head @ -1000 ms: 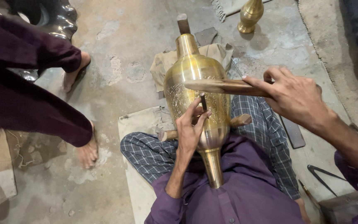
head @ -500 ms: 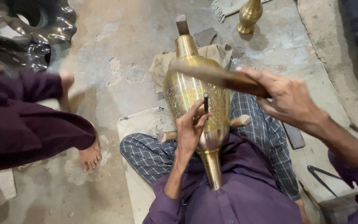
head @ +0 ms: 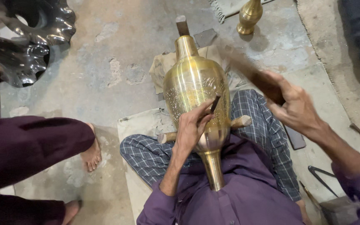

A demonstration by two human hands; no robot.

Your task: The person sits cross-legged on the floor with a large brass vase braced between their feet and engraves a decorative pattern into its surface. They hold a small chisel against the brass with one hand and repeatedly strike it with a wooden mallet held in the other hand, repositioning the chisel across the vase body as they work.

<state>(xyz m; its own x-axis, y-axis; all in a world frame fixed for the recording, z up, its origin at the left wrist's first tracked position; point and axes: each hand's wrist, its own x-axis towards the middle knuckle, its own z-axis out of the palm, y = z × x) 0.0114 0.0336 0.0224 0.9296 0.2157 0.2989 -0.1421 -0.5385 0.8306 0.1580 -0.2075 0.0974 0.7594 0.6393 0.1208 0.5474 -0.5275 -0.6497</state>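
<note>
We see the brass vase [head: 194, 89] lying across the lap, neck pointing away, partly engraved; a thin dark chisel [head: 214, 104] tilts against its belly, the wooden mallet [head: 251, 73] blurred above.

- There is one view only, from a camera worn on the person's head, so no second view shares any part of the scene.
- It looks steeply down, almost straight, onto the large engraved brass vase [head: 196, 89] lying across the lap, close enough that the vase fills the middle of the frame.
- The vase's neck points toward the lower edge and the wearer's purple shirt [head: 246, 200]; its foot points toward the upper edge.
- Beyond the vase, the view faces bare grey concrete floor [head: 117, 41].
- Left of the vase, another person's purple sleeve [head: 26, 146] crosses the frame edge.
</note>
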